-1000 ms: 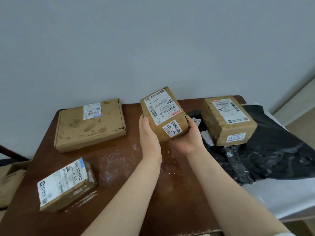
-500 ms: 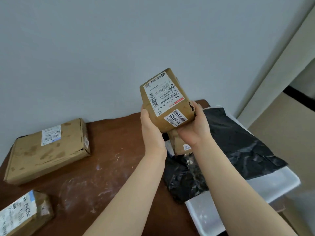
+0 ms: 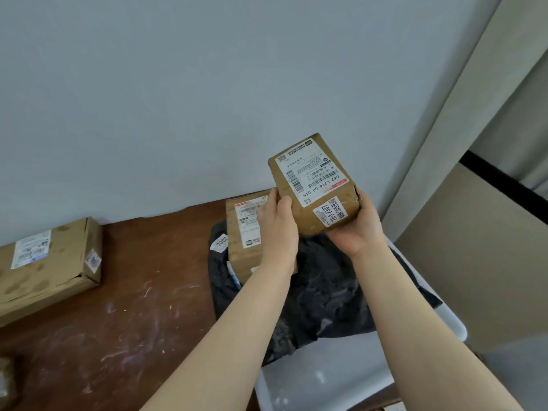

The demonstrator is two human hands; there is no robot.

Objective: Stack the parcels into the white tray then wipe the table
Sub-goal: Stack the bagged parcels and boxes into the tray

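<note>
I hold a small brown parcel (image 3: 315, 185) with white labels in the air between both hands. My left hand (image 3: 277, 225) grips its left side, my right hand (image 3: 357, 229) cups its lower right corner. It hangs above a black plastic bag (image 3: 323, 292) lying in the white tray (image 3: 341, 378). A second brown parcel (image 3: 244, 232) stands on the bag behind my left wrist, partly hidden. A flat wide parcel (image 3: 50, 265) lies at the left on the brown table (image 3: 133, 307).
White smears mark the table top in the middle. The corner of another parcel (image 3: 7, 381) shows at the bottom left edge. A grey wall rises behind the table, and a beige wall and doorway stand to the right of the tray.
Both hands have carried the small parcel up and to the right, from over the table to above the bag in the tray. The view has swung right with them.
</note>
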